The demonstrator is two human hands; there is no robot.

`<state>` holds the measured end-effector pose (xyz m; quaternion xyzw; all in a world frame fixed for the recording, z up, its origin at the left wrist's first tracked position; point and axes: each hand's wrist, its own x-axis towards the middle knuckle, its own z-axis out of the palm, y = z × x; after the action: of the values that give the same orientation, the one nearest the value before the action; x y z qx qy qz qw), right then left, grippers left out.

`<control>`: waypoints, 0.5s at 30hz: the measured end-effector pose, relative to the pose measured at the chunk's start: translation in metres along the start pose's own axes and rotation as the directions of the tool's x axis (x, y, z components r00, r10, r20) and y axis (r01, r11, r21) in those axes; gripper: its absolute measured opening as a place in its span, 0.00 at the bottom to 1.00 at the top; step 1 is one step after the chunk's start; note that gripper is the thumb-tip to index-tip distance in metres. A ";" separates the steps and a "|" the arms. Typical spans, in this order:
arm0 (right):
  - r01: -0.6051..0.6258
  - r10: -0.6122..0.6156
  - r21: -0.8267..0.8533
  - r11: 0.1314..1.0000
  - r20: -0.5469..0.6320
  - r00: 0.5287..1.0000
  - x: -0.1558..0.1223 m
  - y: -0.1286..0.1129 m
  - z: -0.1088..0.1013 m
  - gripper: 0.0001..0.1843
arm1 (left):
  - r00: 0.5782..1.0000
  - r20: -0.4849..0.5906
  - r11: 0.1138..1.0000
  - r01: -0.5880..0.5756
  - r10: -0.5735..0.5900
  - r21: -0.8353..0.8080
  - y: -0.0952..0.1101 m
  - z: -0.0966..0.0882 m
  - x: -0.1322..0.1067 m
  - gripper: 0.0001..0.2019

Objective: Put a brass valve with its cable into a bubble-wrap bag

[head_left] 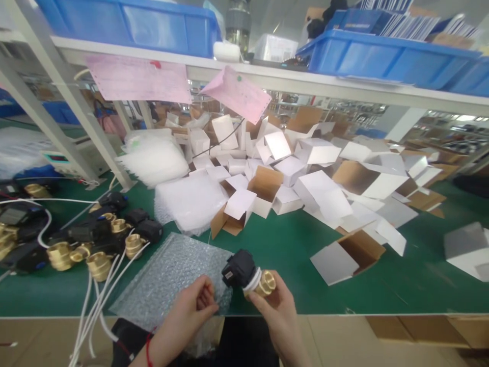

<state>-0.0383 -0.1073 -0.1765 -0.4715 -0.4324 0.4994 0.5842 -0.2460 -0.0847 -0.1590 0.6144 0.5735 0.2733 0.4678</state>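
My right hand grips a motorized ball valve by its brass end. The valve has a black actuator box pointing left, and white cable is wound round its neck. It is held tilted, just above the front edge of the green bench. To its left, my left hand is closed, its fingers curled in and its thumb bent across. Whether anything small is inside those fingers is hidden. Beneath and beside that hand lies a sheet of bubble wrap, whose near edge hangs over the bench edge.
More brass valves with black actuators crowd the left side, their white cables trailing off the front. Bubble bags lie behind the wrap. Open white cartons heap across the back and right. A shelf with blue bins spans above.
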 end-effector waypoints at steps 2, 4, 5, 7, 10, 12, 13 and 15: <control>0.028 -0.022 -0.093 0.995 0.064 0.998 -0.005 -0.003 0.004 0.12 | 0.999 0.027 0.998 0.026 -0.024 -0.059 -0.001 0.003 0.003 0.09; 0.085 -0.059 -0.239 0.967 0.115 0.992 -0.011 -0.006 0.007 0.10 | 0.998 -0.054 0.997 0.017 -0.021 -0.079 -0.002 0.001 0.005 0.11; 0.109 -0.070 -0.301 0.947 0.140 0.988 -0.013 -0.006 0.008 0.09 | 0.992 -0.125 0.997 0.011 -0.021 -0.081 -0.001 -0.002 0.004 0.14; 0.157 -0.090 -0.379 0.912 0.188 0.978 -0.014 -0.006 0.008 0.08 | 0.957 -0.286 0.999 -0.048 0.039 -0.025 0.003 -0.006 0.000 0.17; 0.247 -0.148 -0.403 0.881 0.261 0.954 -0.011 -0.006 0.006 0.04 | 0.858 -0.351 0.920 -0.299 0.375 0.252 0.019 -0.002 -0.012 0.14; 0.275 -0.172 -0.384 0.881 0.282 0.944 -0.007 -0.008 0.008 0.05 | 0.754 -0.271 0.777 -0.465 0.599 0.424 0.034 0.007 -0.020 0.12; 0.265 -0.167 -0.370 0.890 0.278 0.946 -0.004 -0.011 0.010 0.07 | 0.700 -0.239 0.708 -0.514 0.673 0.485 0.042 0.013 -0.023 0.12; 0.213 -0.132 -0.334 0.918 0.249 0.960 0.003 -0.017 0.014 0.08 | 0.609 -0.216 0.603 -0.551 0.763 0.577 0.057 0.023 -0.025 0.11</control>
<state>-0.0486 -0.1035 -0.1573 -0.4711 -0.6182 0.4081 0.4789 -0.2048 -0.1090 -0.1128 0.7970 0.4336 0.4196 0.0280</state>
